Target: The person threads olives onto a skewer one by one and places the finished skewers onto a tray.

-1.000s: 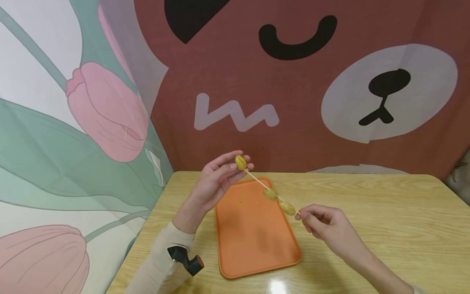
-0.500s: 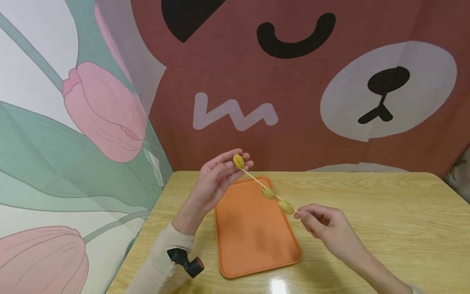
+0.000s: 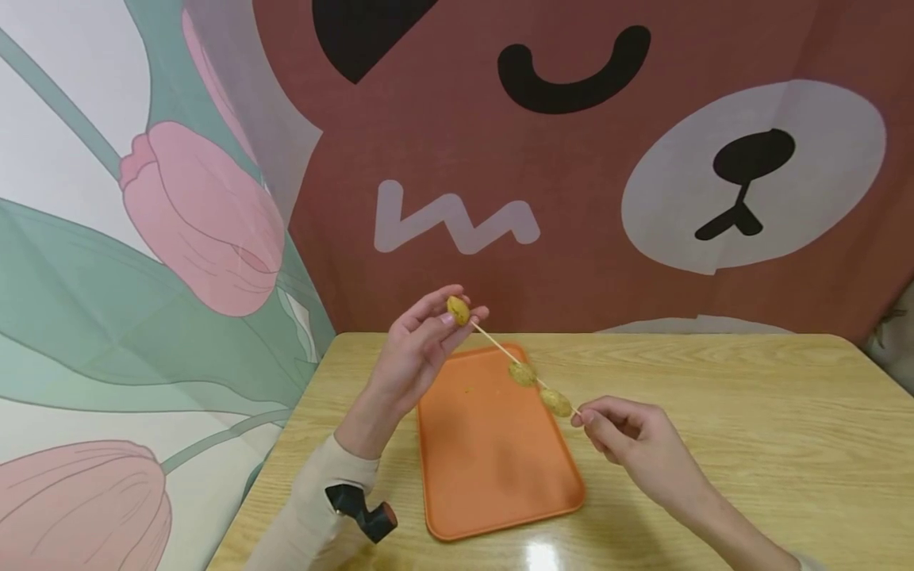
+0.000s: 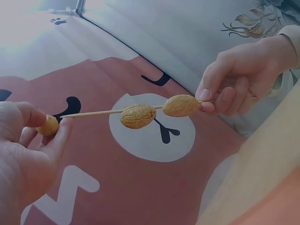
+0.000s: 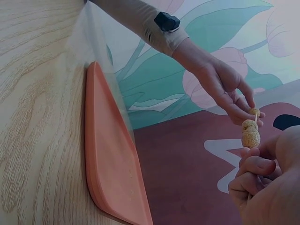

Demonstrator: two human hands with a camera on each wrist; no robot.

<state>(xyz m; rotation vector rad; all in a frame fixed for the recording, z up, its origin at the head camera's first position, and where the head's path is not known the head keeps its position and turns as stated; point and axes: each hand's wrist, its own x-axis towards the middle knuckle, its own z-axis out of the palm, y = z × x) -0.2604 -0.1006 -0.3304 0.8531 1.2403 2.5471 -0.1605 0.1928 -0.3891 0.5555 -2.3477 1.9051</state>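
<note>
My left hand (image 3: 412, 354) pinches a wrinkled yellow oval piece (image 3: 458, 310) between thumb and fingers, above the far end of an orange tray. Beside that piece is the upper end of a thin wooden skewer (image 4: 96, 113), right at my left fingertips. Two more wrinkled yellow ovals are threaded close together on its lower half, the middle one (image 4: 138, 116) and the lower one (image 4: 181, 105). My right hand (image 3: 639, 440) pinches the skewer's lower end just past the lower oval. The skewer slants down from left to right in the head view.
The orange tray (image 3: 500, 476) lies on a light wood table (image 3: 771, 428), with a few tiny crumbs near its far end. A bear-print cloth (image 3: 585, 174) hangs behind the table, and a tulip-print cloth (image 3: 207, 214) on the left. A black device (image 3: 362, 511) sits on the left sleeve.
My left hand has shifted slightly up and left with its oval piece, which now sits away from the skewer's upper end. My right hand and the two lower ovals stay nearly still.
</note>
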